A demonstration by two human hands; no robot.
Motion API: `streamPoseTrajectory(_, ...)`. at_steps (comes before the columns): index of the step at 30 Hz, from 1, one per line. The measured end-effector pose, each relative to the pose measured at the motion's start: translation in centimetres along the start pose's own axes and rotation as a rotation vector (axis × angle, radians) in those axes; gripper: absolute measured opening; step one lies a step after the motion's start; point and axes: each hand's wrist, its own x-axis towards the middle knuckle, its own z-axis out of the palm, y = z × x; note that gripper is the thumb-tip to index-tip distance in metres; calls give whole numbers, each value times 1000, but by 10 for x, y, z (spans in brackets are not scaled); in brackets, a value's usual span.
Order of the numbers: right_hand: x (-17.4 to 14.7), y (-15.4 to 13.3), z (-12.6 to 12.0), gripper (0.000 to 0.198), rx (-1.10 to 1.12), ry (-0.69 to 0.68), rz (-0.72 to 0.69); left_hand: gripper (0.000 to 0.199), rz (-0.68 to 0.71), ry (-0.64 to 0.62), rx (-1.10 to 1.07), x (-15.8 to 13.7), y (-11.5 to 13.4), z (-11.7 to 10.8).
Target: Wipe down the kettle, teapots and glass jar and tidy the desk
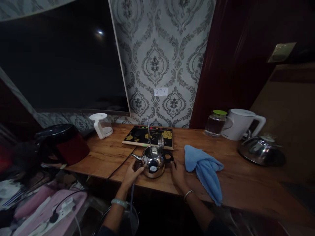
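A small shiny steel kettle with its lid tipped up stands near the table's front edge. A thin upright metal spout rises behind it, over the kettle's mouth. My left hand holds the kettle's left side below its spout, the thumb against the body. On the other side, my right hand has its fingers at the black handle; part of the grip is hidden. Directly behind the kettle lies a black cooktop panel with yellow flowers and a row of small lights.
A blue cloth lies right of my right hand. Farther right are a glass jug, a white pitcher and another steel kettle. At left stand a white-handled glass pot and a dark red kettle. Below is a bucket.
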Motion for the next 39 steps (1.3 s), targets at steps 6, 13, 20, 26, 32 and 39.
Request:
streamPoseTrajectory(6,1,-5,-3,44,6,-17,1,59,-11,-15,13,-2,3,2)
streamPoseTrajectory(13,0,-2,-5,44,-3,-39,12,66,-30,35,5,-1,-1,1)
streamPoseTrajectory(20,0,-3,-6,47,4,-58,7,62,9,-7,21,-3,3,4)
streamPoseTrajectory(26,0,-5,-6,53,7,-32,10,53,7,-39,11,-4,5,5)
streamPoseTrajectory(32,0,-5,-6,57,-12,-30,11,57,-11,-60,-4,-4,6,5)
streamPoseTrajectory(39,-1,-6,-7,57,-28,-27,18,58,-3,-41,-15,-4,5,5)
